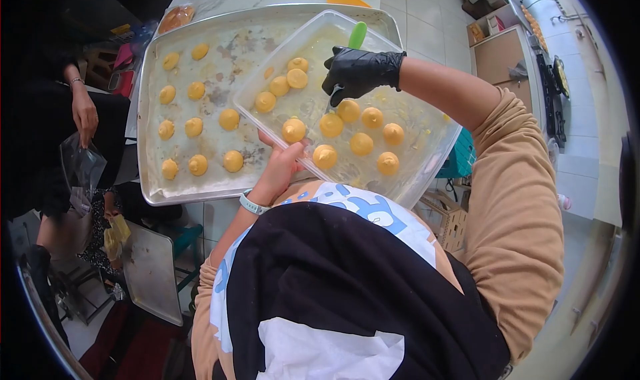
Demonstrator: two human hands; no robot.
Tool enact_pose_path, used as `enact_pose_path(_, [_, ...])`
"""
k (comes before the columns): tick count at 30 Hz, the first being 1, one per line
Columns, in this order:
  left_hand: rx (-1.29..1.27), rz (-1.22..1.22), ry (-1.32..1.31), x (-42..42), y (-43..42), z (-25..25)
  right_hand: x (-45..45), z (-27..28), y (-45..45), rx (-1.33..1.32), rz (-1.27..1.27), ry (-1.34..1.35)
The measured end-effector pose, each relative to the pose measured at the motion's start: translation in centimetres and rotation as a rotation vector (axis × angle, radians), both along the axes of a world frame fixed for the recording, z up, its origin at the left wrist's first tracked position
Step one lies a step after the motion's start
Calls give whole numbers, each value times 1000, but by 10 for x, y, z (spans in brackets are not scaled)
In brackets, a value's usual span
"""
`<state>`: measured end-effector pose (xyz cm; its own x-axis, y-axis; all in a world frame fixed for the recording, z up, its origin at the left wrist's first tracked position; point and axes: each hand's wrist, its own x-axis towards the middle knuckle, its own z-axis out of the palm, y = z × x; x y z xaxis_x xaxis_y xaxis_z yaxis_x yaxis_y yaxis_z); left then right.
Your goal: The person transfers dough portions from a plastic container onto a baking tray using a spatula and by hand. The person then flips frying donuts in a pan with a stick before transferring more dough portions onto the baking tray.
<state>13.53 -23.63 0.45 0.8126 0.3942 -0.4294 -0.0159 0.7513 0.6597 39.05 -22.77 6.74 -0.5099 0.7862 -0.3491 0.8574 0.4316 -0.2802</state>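
The black-gloved right hand (363, 73) closes its fingers around a green-handled utensil (358, 35) among round yellow pieces (361, 144) inside the clear plastic tub (413, 173); the bare left hand (285, 159) grips its rim.

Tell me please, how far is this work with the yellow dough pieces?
Looks done: rows of yellow pieces on the metal tray. In hand: the left hand holds the plastic box; the right hand works inside with a green-handled tool. Probably left: the box pieces, though one picture cannot confirm they go to the tray.
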Motion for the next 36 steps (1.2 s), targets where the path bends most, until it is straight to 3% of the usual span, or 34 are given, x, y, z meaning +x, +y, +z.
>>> enact_pose_path(5, [8, -7, -9, -1, 2, -4, -9, 11, -11, 86, 32, 40])
enact_pose_path(8, [11, -2, 0, -1, 0, -7, 17, 8, -1, 505, -135, -14])
enact_pose_path(10, [20, 14, 0, 1, -1, 4, 28, 22, 5, 689, -182, -274])
enact_pose_path(11, [18, 5, 0, 1, 1, 2, 27, 33, 1, 762, -167, -282])
enact_pose_path(14, [6, -9, 4, 0, 1, -3, -2, 65, -15, 238, -379, -179])
enact_pose_path(18, [33, -17, 16, 2, 1, 2, -22, 31, -38, 153, -192, -250])
enact_pose_path(26, [56, -9, 61, 4, -1, 1, -50, -16, -67, -45, -264, -143])
enact_pose_path(30, [40, -14, -4, 5, 2, -2, -47, 1, -67, 195, -388, -4])
enact_pose_path(36, [39, -39, -13, 3, 1, -3, 23, 48, -49, 400, -560, -514])
